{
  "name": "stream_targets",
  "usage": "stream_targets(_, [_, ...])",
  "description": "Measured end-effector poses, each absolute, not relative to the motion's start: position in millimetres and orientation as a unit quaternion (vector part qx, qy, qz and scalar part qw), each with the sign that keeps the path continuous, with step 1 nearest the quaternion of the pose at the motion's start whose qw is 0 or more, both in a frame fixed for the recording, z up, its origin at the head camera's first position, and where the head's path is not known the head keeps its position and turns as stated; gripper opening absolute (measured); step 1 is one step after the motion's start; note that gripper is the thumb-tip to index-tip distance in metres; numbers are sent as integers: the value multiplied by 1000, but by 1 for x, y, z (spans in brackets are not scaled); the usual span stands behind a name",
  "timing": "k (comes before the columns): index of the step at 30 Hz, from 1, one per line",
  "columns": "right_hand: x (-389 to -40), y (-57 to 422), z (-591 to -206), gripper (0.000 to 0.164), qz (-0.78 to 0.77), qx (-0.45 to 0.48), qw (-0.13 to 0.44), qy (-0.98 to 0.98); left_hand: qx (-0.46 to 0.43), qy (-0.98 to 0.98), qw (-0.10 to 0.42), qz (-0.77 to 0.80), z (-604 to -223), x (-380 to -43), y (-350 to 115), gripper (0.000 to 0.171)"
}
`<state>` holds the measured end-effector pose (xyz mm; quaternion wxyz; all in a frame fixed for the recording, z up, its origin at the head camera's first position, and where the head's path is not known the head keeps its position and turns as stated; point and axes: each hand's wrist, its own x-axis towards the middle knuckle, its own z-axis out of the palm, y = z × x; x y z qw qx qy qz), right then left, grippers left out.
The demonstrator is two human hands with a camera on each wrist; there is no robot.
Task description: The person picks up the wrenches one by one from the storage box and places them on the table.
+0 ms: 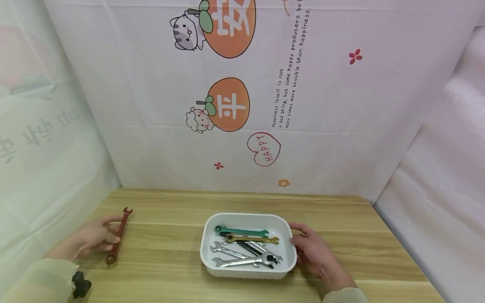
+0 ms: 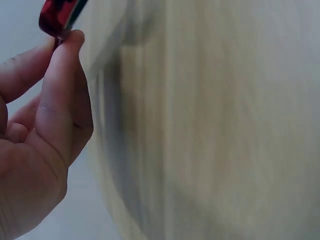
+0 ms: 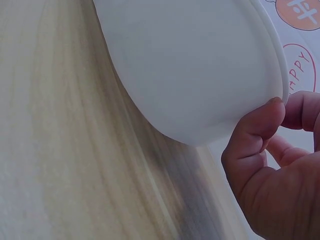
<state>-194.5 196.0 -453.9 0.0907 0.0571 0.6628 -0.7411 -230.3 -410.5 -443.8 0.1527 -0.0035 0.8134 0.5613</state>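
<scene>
Pinched between the thumb and fingers of my left hand (image 1: pixel 97 236) is a red wrench (image 1: pixel 120 233), held over the left part of the table with its open end pointing away from me. The left wrist view catches only part of the red wrench (image 2: pixel 59 15), above the fingertips. My right hand (image 1: pixel 313 251) grips the right rim of a white plastic tub (image 1: pixel 248 273); in the right wrist view thumb and finger pinch that rim. Inside the tub lie a green wrench (image 1: pixel 242 231), a gold wrench (image 1: pixel 254 239) and several silver wrenches (image 1: pixel 242 261), some overlapping.
A wood-grain table (image 1: pixel 163 235) lies under everything. Behind it hangs a white printed cloth (image 1: pixel 151 126), with further white cloth (image 1: pixel 447 168) along the sides. A black strap piece (image 1: pixel 81 285) sits at my left wrist.
</scene>
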Motion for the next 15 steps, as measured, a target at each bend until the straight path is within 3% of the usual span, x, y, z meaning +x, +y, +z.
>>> stream_targets(15, [-194,195,-452,54,-740,60,89,665,-65,859,135,490,-442,-228,-426,79])
